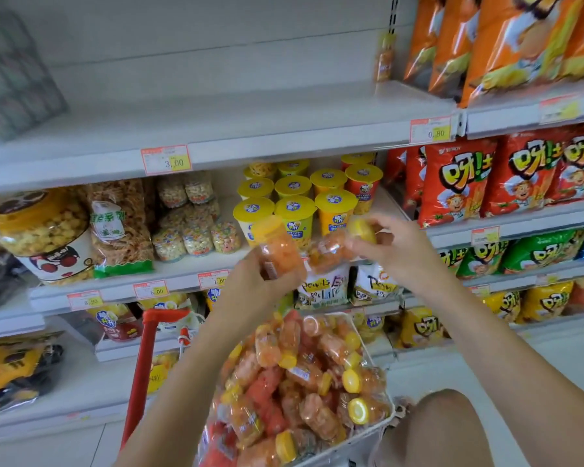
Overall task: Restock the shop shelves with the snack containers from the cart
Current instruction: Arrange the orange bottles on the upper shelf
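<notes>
Head view is showing the left hand (250,291) curling its fingers around a small jar (279,252) of orange snacks, and this jar is standing up straight with its yellow lid on top. Just beside it, the right hand (397,252) is pinching a second jar (329,247), which is lying on its side with its lid pointing toward the right fingers. The two jars are sitting close together between the hands. Right below both hands, the cart (373,433) is holding a big pile of jars (304,382) just like them. Just past the hands, yellow cups (295,210) are filling part of the middle shelf (176,271), and high above the hands a top shelf (250,109) is sitting mostly bare. To do this step well, the right hand should be turning its jar upright first, and both hands should be setting the jars down flat, lids up, without bumping the cups.
</notes>
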`<control>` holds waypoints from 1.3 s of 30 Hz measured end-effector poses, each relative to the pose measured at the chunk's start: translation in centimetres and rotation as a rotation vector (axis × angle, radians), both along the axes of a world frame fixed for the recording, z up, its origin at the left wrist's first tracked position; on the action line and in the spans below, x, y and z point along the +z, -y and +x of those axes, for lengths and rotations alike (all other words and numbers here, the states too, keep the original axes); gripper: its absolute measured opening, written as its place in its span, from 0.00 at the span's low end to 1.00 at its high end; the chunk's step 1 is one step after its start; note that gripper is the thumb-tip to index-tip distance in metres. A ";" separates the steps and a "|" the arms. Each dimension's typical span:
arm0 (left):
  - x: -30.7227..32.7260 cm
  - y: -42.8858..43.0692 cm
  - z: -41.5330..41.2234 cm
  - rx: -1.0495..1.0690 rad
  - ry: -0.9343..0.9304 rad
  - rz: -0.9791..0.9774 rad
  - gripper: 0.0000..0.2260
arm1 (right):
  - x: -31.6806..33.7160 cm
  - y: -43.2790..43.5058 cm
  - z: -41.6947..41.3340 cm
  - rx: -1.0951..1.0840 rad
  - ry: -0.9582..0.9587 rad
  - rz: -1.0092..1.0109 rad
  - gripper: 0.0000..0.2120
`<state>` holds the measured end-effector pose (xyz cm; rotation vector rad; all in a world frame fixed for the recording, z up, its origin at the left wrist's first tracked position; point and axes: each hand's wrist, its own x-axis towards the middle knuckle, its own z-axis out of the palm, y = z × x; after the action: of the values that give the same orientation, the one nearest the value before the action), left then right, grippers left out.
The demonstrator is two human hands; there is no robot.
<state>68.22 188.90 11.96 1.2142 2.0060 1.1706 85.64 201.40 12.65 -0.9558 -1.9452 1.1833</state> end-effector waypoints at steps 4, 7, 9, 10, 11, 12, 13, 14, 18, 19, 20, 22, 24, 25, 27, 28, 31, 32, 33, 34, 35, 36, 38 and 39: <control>6.8 -3.9 -1.5 -0.071 0.053 0.228 0.21 | 7.4 -4.0 0.3 -0.019 -0.202 0.090 0.10; 10.5 -8.0 -2.5 -0.083 0.128 0.379 0.21 | 12.0 -8.1 0.1 -0.039 -0.171 0.267 0.15; 12.6 -11.3 -2.9 -0.083 0.244 0.454 0.14 | 14.7 -11.2 -0.1 -0.016 -0.114 0.341 0.17; 13.5 -12.9 -3.0 -0.070 0.316 0.469 0.11 | 15.8 -12.8 -0.3 -0.008 -0.080 0.364 0.18; 14.3 -14.4 -3.1 -0.058 0.357 0.466 0.11 | 16.9 -14.2 -0.5 -0.004 -0.035 0.385 0.18; 14.7 -16.1 -3.4 -0.053 0.355 0.450 0.13 | 17.7 -15.6 -0.9 -0.002 0.012 0.398 0.17; 15.0 -17.6 -3.5 -0.053 0.305 0.418 0.13 | 18.2 -17.0 -1.3 -0.008 0.063 0.409 0.17; 15.1 -19.0 -3.7 -0.057 0.221 0.379 0.11 | 18.6 -18.2 -1.8 -0.020 0.122 0.431 0.17; 14.8 -23.5 -4.2 -0.099 0.022 0.258 0.09 | 18.1 -22.9 -4.2 -0.089 0.408 0.574 0.19; 14.7 -24.5 -4.4 -0.113 0.022 0.254 0.08 | 17.7 -24.1 -4.7 -0.104 0.456 0.583 0.19; 14.6 -25.4 -4.9 -0.112 0.027 0.248 0.07 | 17.5 -25.1 -5.2 -0.117 0.485 0.577 0.19; 14.8 -27.2 -5.9 -0.108 0.019 0.215 0.06 | 17.2 -27.0 -6.0 -0.125 0.489 0.546 0.19; 14.9 -29.2 -6.9 -0.142 -0.043 0.134 0.08 | 17.4 -28.3 -6.8 -0.089 0.489 0.503 0.18; 15.0 -30.0 -7.3 -0.175 -0.076 0.092 0.07 | 17.5 -28.9 -7.2 -0.056 0.506 0.487 0.18; 15.5 -31.2 -7.7 -0.226 -0.123 0.019 0.03 | 17.5 -29.6 -7.9 0.025 0.560 0.438 0.22; 15.6 -31.7 -7.8 -0.245 -0.136 -0.011 0.04 | 17.5 -30.0 -8.2 0.059 0.571 0.418 0.24; 15.6 -32.4 -7.9 -0.279 -0.147 -0.025 0.06 | 17.2 -30.9 -8.5 0.093 0.572 0.461 0.28; 15.6 -32.7 -8.1 -0.266 -0.160 -0.009 0.06 | 17.3 -31.3 -8.6 0.091 0.593 0.504 0.28; 15.5 -33.1 -8.4 -0.252 -0.170 0.000 0.06 | 17.4 -31.6 -8.5 0.082 0.630 0.557 0.29; 15.6 -33.4 -8.6 -0.240 -0.174 0.004 0.06 | 17.6 -32.0 -8.5 0.067 0.670 0.612 0.29; 15.8 -33.8 -8.7 -0.231 -0.179 0.000 0.08 | 17.7 -32.3 -8.4 0.052 0.701 0.660 0.29; 15.9 -34.3 -8.8 -0.221 -0.179 0.000 0.12 | 17.9 -32.7 -8.4 0.038 0.726 0.695 0.30; 16.3 -35.6 -8.8 -0.198 -0.193 -0.014 0.19 | 17.9 -33.3 -8.5 -0.001 0.778 0.762 0.31; 16.4 -36.2 -8.7 -0.197 -0.209 -0.023 0.17 | 17.9 -33.6 -8.5 -0.018 0.803 0.788 0.31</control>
<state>59.49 225.12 28.36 1.5385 1.9849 0.9560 77.10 235.04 30.55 -1.0548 -2.6652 -0.1078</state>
